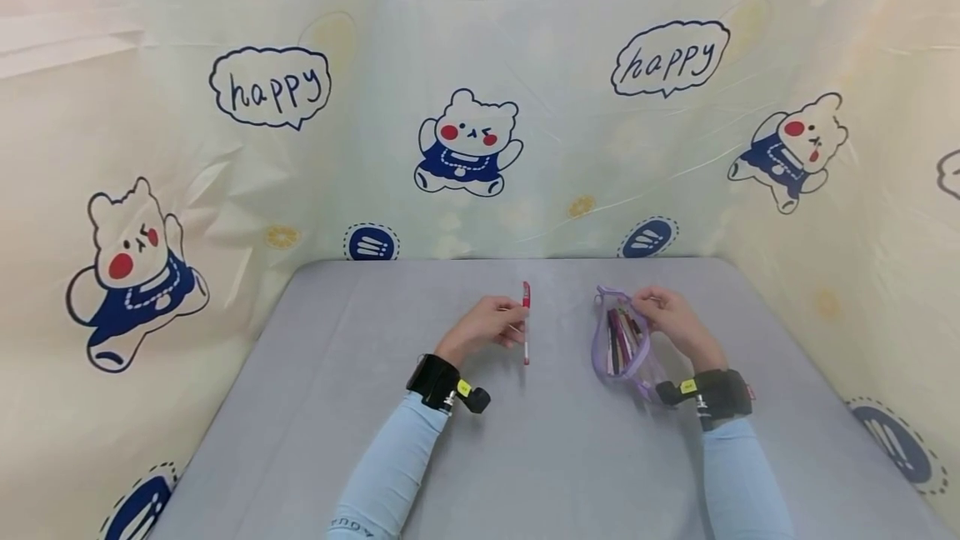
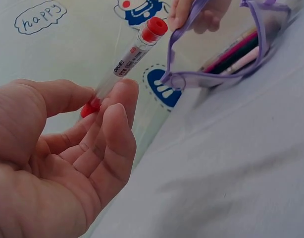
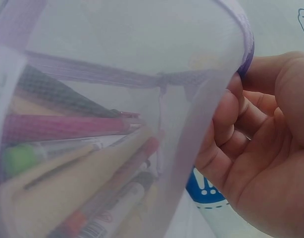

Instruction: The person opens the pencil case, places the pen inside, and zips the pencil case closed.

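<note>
My left hand (image 1: pixel 491 323) pinches a pen (image 1: pixel 527 332) with a clear barrel and red ends between thumb and fingertips. In the left wrist view the pen (image 2: pixel 125 62) slants up to the right, its red end cap on top. To the right, my right hand (image 1: pixel 675 323) pinches the purple edge of a see-through mesh pencil case (image 1: pixel 597 348), whose mouth gapes open. Several pens and pencils (image 1: pixel 622 336) lie inside it. Through the mesh in the right wrist view show a magenta pen (image 3: pixel 68 128) and a green-ended one (image 3: pixel 23 158). The pen and the case are apart.
A grey cloth covers the table (image 1: pixel 570 473). Behind it and at both sides hangs a pale curtain (image 1: pixel 555 40) printed with bears and the word "happy". Each wrist wears a black strap with a small camera, such as the left wrist camera (image 1: pixel 474 398).
</note>
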Action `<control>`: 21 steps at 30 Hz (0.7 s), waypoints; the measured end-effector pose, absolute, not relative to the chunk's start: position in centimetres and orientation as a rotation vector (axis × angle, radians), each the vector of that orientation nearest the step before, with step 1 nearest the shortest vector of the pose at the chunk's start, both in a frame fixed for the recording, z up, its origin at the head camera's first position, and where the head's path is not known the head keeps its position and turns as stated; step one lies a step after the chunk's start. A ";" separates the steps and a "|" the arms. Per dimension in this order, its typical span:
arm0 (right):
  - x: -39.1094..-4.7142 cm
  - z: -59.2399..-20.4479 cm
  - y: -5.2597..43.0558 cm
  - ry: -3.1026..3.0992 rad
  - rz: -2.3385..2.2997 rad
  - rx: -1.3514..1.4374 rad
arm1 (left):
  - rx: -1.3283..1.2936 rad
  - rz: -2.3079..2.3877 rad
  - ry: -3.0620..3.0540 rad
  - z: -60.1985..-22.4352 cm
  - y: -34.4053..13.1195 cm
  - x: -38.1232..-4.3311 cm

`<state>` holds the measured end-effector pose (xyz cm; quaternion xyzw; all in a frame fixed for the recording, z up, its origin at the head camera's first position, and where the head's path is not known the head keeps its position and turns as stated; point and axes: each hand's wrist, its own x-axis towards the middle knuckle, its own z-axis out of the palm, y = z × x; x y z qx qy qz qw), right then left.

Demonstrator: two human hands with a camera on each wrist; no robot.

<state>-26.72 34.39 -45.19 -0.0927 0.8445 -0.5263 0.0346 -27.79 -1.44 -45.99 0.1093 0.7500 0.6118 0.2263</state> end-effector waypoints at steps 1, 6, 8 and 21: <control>-26.6 -44.9 34.3 2.588 -1.622 -0.279 | 0.304 1.693 2.057 -46.0 -1.0 -27.8; -25.4 -43.2 33.4 2.585 -1.594 -0.282 | 0.304 1.706 2.018 -46.2 0.8 -27.6; -25.2 -42.8 33.3 2.596 -1.572 -0.284 | 0.305 1.703 2.011 -46.3 1.6 -27.6; -26.1 -44.1 33.9 2.601 -1.570 -0.287 | 0.336 1.656 1.994 -46.7 5.1 -27.2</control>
